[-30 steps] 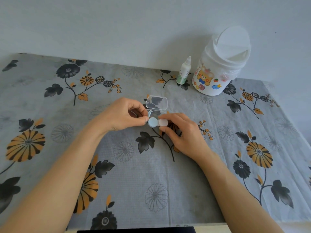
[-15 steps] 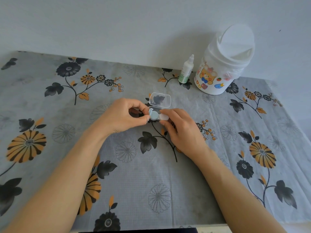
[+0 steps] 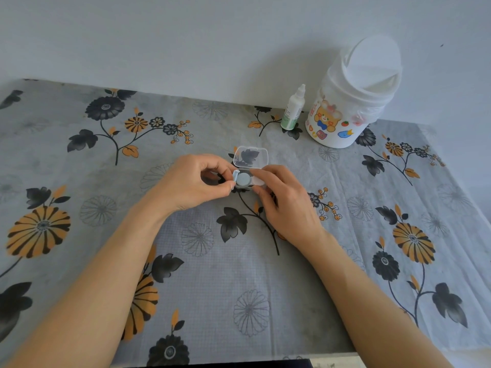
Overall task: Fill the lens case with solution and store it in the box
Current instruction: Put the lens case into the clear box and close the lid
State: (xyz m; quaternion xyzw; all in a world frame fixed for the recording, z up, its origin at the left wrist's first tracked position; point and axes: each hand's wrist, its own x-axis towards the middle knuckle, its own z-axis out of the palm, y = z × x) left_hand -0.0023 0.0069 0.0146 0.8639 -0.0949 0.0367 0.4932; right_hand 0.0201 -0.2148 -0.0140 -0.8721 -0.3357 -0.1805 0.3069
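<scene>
A small clear plastic box [image 3: 250, 156] lies at the table's middle with its lid tipped open toward the wall. The lens case [image 3: 243, 179], with one blue cap and one white cap, sits in the box's lower half. My left hand [image 3: 191, 183] pinches the case's left end beside a small blue piece. My right hand [image 3: 284, 200] holds the white-cap end and the box's right side, hiding part of both. The solution bottle [image 3: 293, 109], white with a green label, stands upright near the wall.
A white lidded bin [image 3: 350, 99] with cartoon stickers stands right of the bottle, against the wall. A flower-print cloth [image 3: 212, 274] covers the table. The table's front edge runs along the bottom of the view.
Both hands have carried the lens case a little away from me, from in front of the box into its lower half. The bottle and bin have stayed put.
</scene>
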